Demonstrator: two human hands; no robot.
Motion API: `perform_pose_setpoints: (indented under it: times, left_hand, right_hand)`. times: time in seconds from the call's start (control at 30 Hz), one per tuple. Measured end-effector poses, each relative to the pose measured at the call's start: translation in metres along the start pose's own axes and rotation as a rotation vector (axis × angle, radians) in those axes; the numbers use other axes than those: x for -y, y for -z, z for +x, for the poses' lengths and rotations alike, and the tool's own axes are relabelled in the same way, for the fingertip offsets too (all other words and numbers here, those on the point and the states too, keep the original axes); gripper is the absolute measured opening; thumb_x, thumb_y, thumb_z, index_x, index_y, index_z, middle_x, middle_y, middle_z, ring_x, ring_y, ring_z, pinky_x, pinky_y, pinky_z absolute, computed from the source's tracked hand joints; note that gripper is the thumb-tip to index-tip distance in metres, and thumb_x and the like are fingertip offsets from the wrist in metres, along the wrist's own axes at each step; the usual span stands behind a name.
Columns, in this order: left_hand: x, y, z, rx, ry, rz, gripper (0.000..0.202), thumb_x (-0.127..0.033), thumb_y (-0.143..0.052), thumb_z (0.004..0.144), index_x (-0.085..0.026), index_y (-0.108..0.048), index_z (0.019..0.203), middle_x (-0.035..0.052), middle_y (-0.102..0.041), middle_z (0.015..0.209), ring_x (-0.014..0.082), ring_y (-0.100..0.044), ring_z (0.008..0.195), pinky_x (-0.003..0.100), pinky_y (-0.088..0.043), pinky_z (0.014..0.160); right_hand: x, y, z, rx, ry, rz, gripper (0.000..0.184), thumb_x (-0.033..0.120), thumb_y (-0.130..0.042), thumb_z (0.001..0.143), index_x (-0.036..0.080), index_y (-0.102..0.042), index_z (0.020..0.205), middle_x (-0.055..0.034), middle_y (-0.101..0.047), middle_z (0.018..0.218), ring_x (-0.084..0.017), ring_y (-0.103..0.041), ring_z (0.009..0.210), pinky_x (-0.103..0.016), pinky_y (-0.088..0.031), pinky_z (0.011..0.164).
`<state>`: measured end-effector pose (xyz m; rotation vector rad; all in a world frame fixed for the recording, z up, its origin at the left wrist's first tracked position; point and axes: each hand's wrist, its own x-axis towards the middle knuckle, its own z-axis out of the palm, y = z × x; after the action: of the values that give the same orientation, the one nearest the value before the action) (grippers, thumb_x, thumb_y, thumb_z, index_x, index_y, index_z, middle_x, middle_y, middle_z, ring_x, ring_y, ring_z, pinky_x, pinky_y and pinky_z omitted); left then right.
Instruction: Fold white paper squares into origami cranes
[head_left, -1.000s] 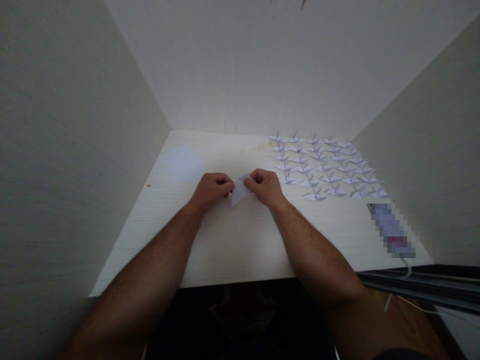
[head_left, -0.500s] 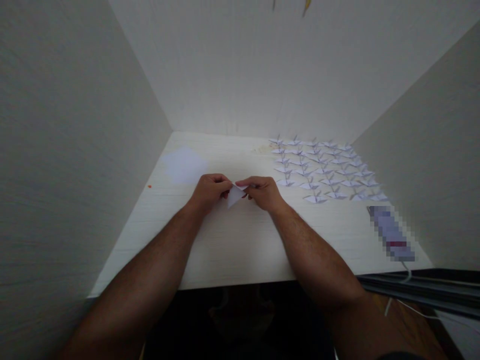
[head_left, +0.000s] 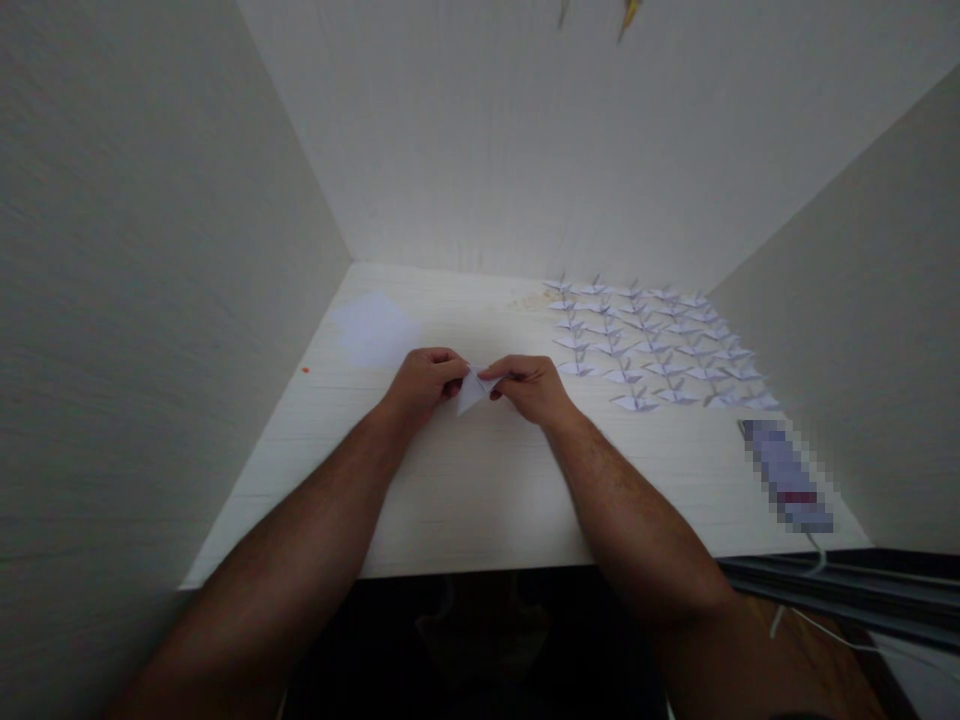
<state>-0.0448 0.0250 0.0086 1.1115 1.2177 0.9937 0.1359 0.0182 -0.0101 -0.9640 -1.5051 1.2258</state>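
A small folded piece of white paper (head_left: 472, 392) is held between my two hands above the middle of the table. My left hand (head_left: 429, 382) pinches its left edge between thumb and fingers. On the other side, my right hand (head_left: 531, 384) grips the right part, its thumb lying along the upper fold. One pointed flap hangs down toward me. The fingers of both hands hide part of the folds.
Rows of folded paper cranes (head_left: 656, 347) cover the back right of the white table (head_left: 480, 500). White paper sheets (head_left: 375, 330) lie at the back left, near a tiny orange bit (head_left: 305, 370). A blurred-out flat object (head_left: 787, 475) with a cable lies front right. Walls enclose three sides.
My right thumb and fingers have shifted slightly on the paper, and a fold line shows more clearly. The whole view has tilted a little. Both hands keep hold.
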Motion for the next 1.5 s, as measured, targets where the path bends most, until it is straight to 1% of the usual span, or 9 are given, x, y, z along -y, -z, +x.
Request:
perform_pose_setpoints:
  times: [0.17, 0.3, 0.43, 0.53, 0.63, 0.97, 1.2, 1.37, 1.5]
  left_hand:
    - [-0.003, 0.0, -0.002, 0.098, 0.035, -0.006, 0.018, -0.031, -0.069, 0.063, -0.015, -0.061, 0.061, -0.0038, -0.047, 0.044, 0.0068, -0.037, 0.039, 0.022, -0.02, 0.04]
    - [-0.003, 0.001, -0.002, 0.078, -0.02, 0.066, 0.018, -0.031, -0.071, 0.062, -0.015, -0.063, 0.063, -0.0051, -0.047, 0.044, 0.0064, -0.036, 0.04, 0.022, -0.023, 0.042]
    - [-0.005, 0.002, -0.004, 0.054, -0.078, 0.241, 0.018, -0.033, -0.07, 0.066, -0.015, -0.066, 0.066, -0.0051, -0.048, 0.046, 0.0071, -0.037, 0.042, 0.022, -0.026, 0.044]
    - [-0.007, 0.002, -0.005, 0.037, -0.113, 0.341, 0.019, -0.033, -0.069, 0.067, -0.015, -0.067, 0.066, -0.0043, -0.051, 0.048, 0.0078, -0.039, 0.045, 0.022, -0.028, 0.046]
    - [-0.009, 0.001, -0.007, 0.02, -0.129, 0.386, 0.018, -0.032, -0.069, 0.067, -0.014, -0.067, 0.065, -0.0034, -0.053, 0.051, 0.0083, -0.04, 0.048, 0.022, -0.03, 0.047]
    - [-0.008, 0.002, -0.006, 0.018, -0.126, 0.409, 0.018, -0.033, -0.067, 0.067, -0.015, -0.068, 0.067, -0.0035, -0.052, 0.05, 0.009, -0.041, 0.047, 0.022, -0.03, 0.047]
    - [-0.003, 0.003, -0.006, 0.115, -0.104, 0.355, 0.022, -0.037, -0.069, 0.069, -0.015, -0.065, 0.068, -0.0045, -0.05, 0.049, 0.0083, -0.039, 0.045, 0.022, -0.027, 0.045]
    - [-0.006, 0.0, -0.008, 0.086, -0.108, 0.349, 0.023, -0.036, -0.071, 0.066, -0.015, -0.062, 0.063, -0.0041, -0.051, 0.05, 0.0078, -0.039, 0.046, 0.022, -0.027, 0.046]
    - [-0.009, 0.001, -0.009, 0.06, -0.094, 0.353, 0.023, -0.036, -0.071, 0.065, -0.015, -0.063, 0.063, -0.0037, -0.052, 0.051, 0.0078, -0.04, 0.046, 0.022, -0.028, 0.046]
  right_hand:
    - [0.0, 0.001, 0.0, -0.006, -0.014, -0.026, 0.027, 0.013, -0.056, 0.065, 0.019, -0.077, 0.081, 0.0005, -0.07, 0.065, -0.011, -0.063, 0.057, -0.024, -0.052, 0.057]
    - [0.007, 0.0, -0.001, 0.019, -0.048, -0.001, 0.024, 0.014, -0.057, 0.065, 0.018, -0.075, 0.082, 0.0009, -0.069, 0.064, -0.01, -0.062, 0.054, -0.022, -0.052, 0.054]
    - [0.014, 0.0, 0.001, 0.034, -0.126, 0.07, 0.026, 0.025, -0.064, 0.071, 0.016, -0.07, 0.095, 0.0013, -0.067, 0.063, -0.011, -0.062, 0.053, -0.021, -0.05, 0.047]
    - [0.017, 0.0, 0.002, 0.032, -0.263, -0.014, 0.02, 0.033, -0.067, 0.075, 0.014, -0.067, 0.082, 0.0002, -0.063, 0.055, -0.011, -0.059, 0.046, -0.019, -0.045, 0.041]
    - [0.018, 0.0, 0.002, 0.084, -0.341, -0.08, 0.017, 0.028, -0.067, 0.076, 0.013, -0.062, 0.068, -0.0023, -0.064, 0.055, -0.01, -0.058, 0.045, -0.018, -0.044, 0.04]
    - [0.024, 0.0, 0.0, 0.081, -0.351, -0.141, 0.01, 0.019, -0.064, 0.074, 0.014, -0.061, 0.067, -0.0019, -0.066, 0.056, -0.008, -0.058, 0.045, -0.015, -0.044, 0.04]
    - [0.024, -0.001, -0.001, 0.055, -0.328, -0.137, 0.011, 0.022, -0.065, 0.075, 0.014, -0.061, 0.067, -0.0014, -0.065, 0.055, -0.008, -0.058, 0.044, -0.016, -0.042, 0.039]
    - [0.023, -0.001, 0.0, 0.057, -0.319, -0.15, 0.014, 0.025, -0.066, 0.075, 0.014, -0.062, 0.068, -0.0024, -0.067, 0.057, -0.008, -0.058, 0.045, -0.016, -0.042, 0.04]
    - [0.02, 0.002, 0.002, 0.064, -0.311, -0.066, 0.018, 0.028, -0.063, 0.078, 0.013, -0.065, 0.068, -0.004, -0.068, 0.059, -0.007, -0.057, 0.045, -0.016, -0.041, 0.04]
